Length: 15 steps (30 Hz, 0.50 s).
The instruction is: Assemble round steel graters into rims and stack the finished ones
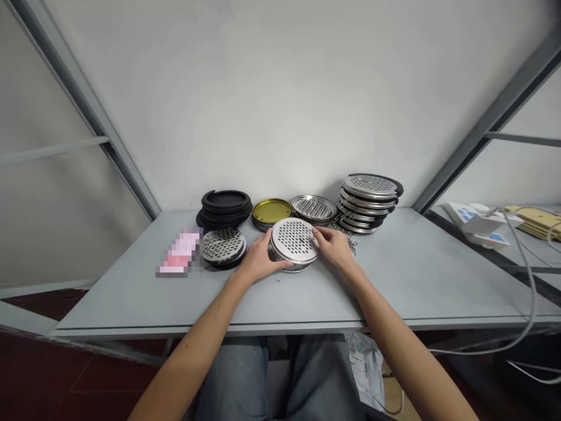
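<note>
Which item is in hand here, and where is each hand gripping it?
The perforated metal disc: the left hand grips its left rim, and the right hand holds its right edge.

Plain pale wall (280,105) behind a grey table (438,275), dark red floor (48,380) below.

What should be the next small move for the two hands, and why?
Perhaps level the perforated metal disc by gently lowering its far edge: it looks tilted toward the person, with another metal piece showing just below it, and the left hand and right hand are both at its rim, so they could steady it.
</note>
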Each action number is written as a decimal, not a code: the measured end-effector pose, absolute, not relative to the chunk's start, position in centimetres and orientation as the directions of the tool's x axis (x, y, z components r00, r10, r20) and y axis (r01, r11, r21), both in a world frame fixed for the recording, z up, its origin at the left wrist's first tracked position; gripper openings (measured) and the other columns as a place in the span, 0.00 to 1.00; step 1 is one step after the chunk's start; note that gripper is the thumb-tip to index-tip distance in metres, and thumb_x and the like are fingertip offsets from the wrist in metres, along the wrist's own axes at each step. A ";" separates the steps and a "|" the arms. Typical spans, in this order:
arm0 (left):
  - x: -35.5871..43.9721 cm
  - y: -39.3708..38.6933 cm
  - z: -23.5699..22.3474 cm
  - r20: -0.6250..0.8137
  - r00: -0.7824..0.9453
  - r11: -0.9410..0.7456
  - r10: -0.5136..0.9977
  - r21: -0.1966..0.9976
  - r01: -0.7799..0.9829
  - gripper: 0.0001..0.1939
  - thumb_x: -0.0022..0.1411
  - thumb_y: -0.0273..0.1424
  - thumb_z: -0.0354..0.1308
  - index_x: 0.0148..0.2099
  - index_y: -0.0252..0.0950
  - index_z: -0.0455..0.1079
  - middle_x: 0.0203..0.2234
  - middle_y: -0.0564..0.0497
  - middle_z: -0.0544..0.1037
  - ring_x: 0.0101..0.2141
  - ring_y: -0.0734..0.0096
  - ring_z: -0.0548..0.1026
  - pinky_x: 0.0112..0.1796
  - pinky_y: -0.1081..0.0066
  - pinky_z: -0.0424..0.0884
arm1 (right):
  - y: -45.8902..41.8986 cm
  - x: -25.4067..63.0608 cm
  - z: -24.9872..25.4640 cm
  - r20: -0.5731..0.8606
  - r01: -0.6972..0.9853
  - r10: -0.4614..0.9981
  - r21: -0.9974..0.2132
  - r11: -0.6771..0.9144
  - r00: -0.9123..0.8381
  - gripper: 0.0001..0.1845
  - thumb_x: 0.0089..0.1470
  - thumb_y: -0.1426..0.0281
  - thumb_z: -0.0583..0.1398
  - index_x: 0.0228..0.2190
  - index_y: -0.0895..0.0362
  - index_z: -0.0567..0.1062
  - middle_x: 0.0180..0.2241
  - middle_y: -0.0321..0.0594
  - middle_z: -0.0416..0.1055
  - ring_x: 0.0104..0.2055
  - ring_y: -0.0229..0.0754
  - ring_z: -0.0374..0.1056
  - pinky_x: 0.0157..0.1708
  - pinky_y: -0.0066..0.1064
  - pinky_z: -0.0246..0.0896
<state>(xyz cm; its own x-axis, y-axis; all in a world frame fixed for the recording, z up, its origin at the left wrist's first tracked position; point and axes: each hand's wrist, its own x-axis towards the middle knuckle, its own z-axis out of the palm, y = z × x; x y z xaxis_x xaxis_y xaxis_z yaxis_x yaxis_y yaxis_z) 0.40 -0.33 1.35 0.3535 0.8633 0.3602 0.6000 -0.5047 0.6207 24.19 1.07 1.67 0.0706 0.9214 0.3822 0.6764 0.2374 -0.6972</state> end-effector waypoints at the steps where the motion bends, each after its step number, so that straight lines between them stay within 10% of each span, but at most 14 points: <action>1: 0.4 -0.5 1.5 0.365 0.359 -0.512 0.859 0.618 0.597 0.52 0.44 0.47 0.69 0.66 0.37 0.50 0.57 0.39 0.66 0.57 0.49 0.63 0.56 0.53 0.60 | 1.0 24.2 1.7 0.372 0.675 0.925 -0.702 0.226 0.077 0.22 0.57 0.57 0.53 0.39 0.57 0.81 0.37 0.44 0.79 0.39 0.52 0.74 0.39 0.37 0.65; 15: -0.3 -0.6 0.6 0.303 0.381 -0.486 0.874 0.581 0.653 0.51 0.42 0.50 0.68 0.64 0.36 0.54 0.60 0.39 0.62 0.62 0.46 0.56 0.59 0.52 0.56 | 1.6 24.0 0.5 0.331 0.758 0.942 -0.601 0.254 -0.053 0.19 0.56 0.58 0.55 0.36 0.55 0.81 0.37 0.44 0.79 0.38 0.52 0.75 0.39 0.39 0.65</action>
<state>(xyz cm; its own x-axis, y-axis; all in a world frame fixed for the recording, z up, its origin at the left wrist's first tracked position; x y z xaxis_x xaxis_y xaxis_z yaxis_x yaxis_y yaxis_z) -0.31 -0.63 0.56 0.3806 0.8738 0.3027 0.6533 -0.4858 0.5807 24.03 1.56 0.45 -0.0530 0.9422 0.3307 0.7578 0.2536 -0.6012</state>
